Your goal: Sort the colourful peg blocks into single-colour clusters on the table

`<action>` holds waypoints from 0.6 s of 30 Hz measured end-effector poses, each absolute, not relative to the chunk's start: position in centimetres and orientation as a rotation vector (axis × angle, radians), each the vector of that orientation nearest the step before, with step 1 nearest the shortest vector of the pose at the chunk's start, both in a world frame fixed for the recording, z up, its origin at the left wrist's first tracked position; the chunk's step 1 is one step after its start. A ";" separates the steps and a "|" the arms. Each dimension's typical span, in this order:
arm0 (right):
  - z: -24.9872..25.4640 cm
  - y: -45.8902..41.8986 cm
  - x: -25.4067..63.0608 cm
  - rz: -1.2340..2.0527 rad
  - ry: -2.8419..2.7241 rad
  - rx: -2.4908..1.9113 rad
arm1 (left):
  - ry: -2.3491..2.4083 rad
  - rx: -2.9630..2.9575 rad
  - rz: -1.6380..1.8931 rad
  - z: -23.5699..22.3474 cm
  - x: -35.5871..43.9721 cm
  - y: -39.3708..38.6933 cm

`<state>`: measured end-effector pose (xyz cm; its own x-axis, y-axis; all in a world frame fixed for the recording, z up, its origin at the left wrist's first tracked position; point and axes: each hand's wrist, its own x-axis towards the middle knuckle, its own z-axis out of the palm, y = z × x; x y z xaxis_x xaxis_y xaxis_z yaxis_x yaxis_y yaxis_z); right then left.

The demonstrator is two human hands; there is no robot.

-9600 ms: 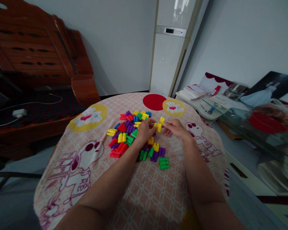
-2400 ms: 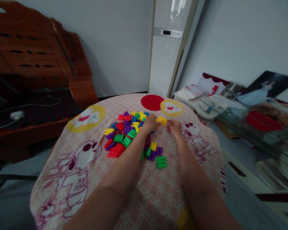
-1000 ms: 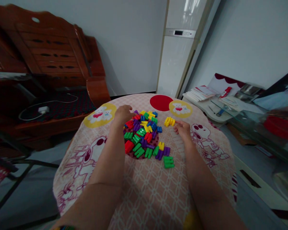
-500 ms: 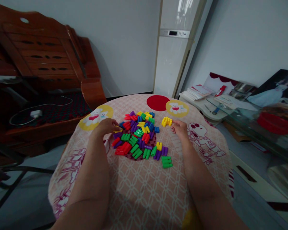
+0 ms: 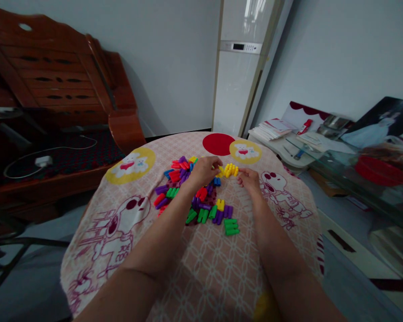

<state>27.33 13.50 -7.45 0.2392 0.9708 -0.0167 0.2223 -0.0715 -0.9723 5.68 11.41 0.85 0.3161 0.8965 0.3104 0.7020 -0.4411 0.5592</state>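
Observation:
My left hand reaches over the pile, pinching a yellow plastic building block at its fingertips. That block is close beside a row of joined yellow blocks; whether they touch, I cannot tell. My right hand has its fingers curled, with index finger and thumb at the right end of the joined row. Below and left of the hands lies the pile of loose blocks, among them a red block, a purple block and a green block. My left forearm hides part of the pile.
A patterned cloth covers the round table. Behind it stands a tall white cabinet-like unit. To the left is a wooden bench with a white charger. At right, a glass shelf carries papers and a red basin.
My left hand has moved right, from the pile's left edge across to the joined yellow row, carrying a yellow block. My right hand stays at the row's right end. The view has shifted slightly.

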 end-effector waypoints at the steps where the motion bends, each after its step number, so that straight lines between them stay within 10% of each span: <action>1: -7.4 13.4 27.3 0.941 -1.164 -1.512 | 1.451 2.307 0.780 0.5 7.1 11.6; 18: -7.4 13.3 27.3 0.915 -1.210 -1.500 | 1.837 2.248 0.550 -3.9 11.5 11.8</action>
<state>27.31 13.29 -7.40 0.2243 0.9744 0.0176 0.2488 -0.0398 -0.9677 11.51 11.77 -3.89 0.1653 0.9723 0.1651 0.9032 -0.2165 0.3706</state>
